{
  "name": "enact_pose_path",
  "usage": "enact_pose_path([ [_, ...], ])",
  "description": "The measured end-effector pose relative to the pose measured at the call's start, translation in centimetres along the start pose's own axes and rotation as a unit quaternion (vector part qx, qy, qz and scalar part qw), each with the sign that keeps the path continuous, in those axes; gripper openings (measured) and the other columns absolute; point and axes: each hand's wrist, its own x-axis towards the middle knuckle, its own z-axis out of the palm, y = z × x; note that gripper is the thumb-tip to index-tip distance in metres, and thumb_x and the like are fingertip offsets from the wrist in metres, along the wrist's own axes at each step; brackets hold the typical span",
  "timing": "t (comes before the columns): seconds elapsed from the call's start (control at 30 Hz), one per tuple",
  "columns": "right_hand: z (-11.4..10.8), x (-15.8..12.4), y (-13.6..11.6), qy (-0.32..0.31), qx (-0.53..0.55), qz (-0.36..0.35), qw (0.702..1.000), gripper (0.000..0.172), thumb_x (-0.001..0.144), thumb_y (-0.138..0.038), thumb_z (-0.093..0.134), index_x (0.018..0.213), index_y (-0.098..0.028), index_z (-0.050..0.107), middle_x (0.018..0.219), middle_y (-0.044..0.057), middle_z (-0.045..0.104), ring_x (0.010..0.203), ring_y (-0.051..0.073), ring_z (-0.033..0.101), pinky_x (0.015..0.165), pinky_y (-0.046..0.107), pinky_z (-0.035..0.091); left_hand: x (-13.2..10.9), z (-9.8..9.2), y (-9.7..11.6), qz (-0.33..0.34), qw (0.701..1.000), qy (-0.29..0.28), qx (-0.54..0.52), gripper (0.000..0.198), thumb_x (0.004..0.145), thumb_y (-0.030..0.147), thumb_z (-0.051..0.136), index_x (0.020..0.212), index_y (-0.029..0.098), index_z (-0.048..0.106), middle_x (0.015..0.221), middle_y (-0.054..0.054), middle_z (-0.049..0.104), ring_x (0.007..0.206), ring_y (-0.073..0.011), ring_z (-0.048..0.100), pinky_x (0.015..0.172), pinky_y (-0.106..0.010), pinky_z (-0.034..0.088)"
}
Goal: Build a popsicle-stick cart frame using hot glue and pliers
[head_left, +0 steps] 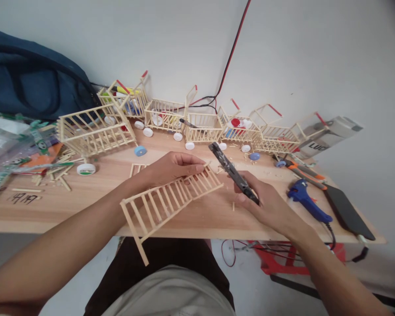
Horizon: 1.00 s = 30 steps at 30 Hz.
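Note:
My left hand is closed on the far edge of a ladder-like wooden stick frame, its fingers gripping near the right end. The frame tilts above the table, and its longer left stick sticks out past the table's front edge. In my right hand is a long black hand tool with pale smears, pointing up and left. Its exact kind I cannot make out. The tool is apart from the frame. Another flat stick piece lies partly hidden behind my left hand.
Several stick-built carts with red handles line the wall. A blue glue gun, orange-handled pliers and a dark flat object lie at right. Loose sticks, plastic bags and a blue bag are at left.

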Motion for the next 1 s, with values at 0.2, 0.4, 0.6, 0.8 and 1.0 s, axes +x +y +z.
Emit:
enact_pose_path([
  [0.2, 0.3, 0.0, 0.9, 0.043, -0.072, -0.022, 0.996, 0.059, 0.081, -0.058, 0.057, 0.125, -0.021, 0.049, 0.124, 0.012, 0.060, 0.110, 0.029, 0.058, 0.091, 0.041, 0.046, 0.2, -0.1, -0.1, -0.025, 0.997, -0.062, -0.040, 0.030, 0.071, 0.038, 0.076, 0.088, 0.014, 0.070, 0.065, 0.003, 0.058, 0.053, -0.0040, 0.047, 0.053, -0.018, 0.035],
  [0.4, 0.8, 0.1, 1.0, 0.056, -0.059, -0.033, 0.996, 0.060, 0.079, -0.060, 0.058, 0.123, -0.020, 0.051, 0.121, 0.013, 0.062, 0.106, 0.030, 0.060, 0.090, 0.043, 0.047, 0.5, -0.1, -0.1, -0.046, 0.993, -0.075, -0.072, 0.033, 0.064, 0.032, 0.081, 0.089, 0.013, 0.071, 0.069, 0.002, 0.062, 0.054, -0.0037, 0.048, 0.054, -0.018, 0.038],
  [0.6, 0.9, 0.3, 0.9, 0.051, -0.024, -0.037, 0.998, 0.060, 0.079, -0.061, 0.059, 0.122, -0.020, 0.052, 0.118, 0.012, 0.063, 0.104, 0.028, 0.061, 0.089, 0.041, 0.048, 0.6, -0.3, -0.7, -0.065, 0.988, -0.087, -0.105, 0.035, 0.065, 0.031, 0.082, 0.093, 0.013, 0.071, 0.073, 0.001, 0.064, 0.056, -0.0036, 0.052, 0.056, -0.017, 0.042],
  [0.8, 0.8, 0.3, 0.6, 0.034, 0.020, -0.039, 0.998, 0.059, 0.079, -0.059, 0.060, 0.122, -0.020, 0.052, 0.114, 0.010, 0.064, 0.101, 0.026, 0.063, 0.085, 0.035, 0.050, 0.4, -0.2, -0.6, -0.073, 0.988, -0.087, -0.108, 0.035, 0.065, 0.032, 0.082, 0.093, 0.013, 0.071, 0.073, 0.001, 0.064, 0.058, -0.0045, 0.054, 0.056, -0.017, 0.043],
  [1.0, 0.6, 0.2, 0.3, 0.010, 0.019, -0.038, 0.999, 0.050, 0.082, -0.057, 0.058, 0.117, -0.022, 0.055, 0.104, 0.008, 0.067, 0.089, 0.024, 0.064, 0.075, 0.032, 0.049, 0.4, -0.2, -0.4, -0.070, 0.989, -0.090, -0.091, 0.029, 0.069, 0.033, 0.079, 0.089, 0.014, 0.071, 0.075, 0.001, 0.064, 0.058, -0.0038, 0.053, 0.057, -0.017, 0.042],
])
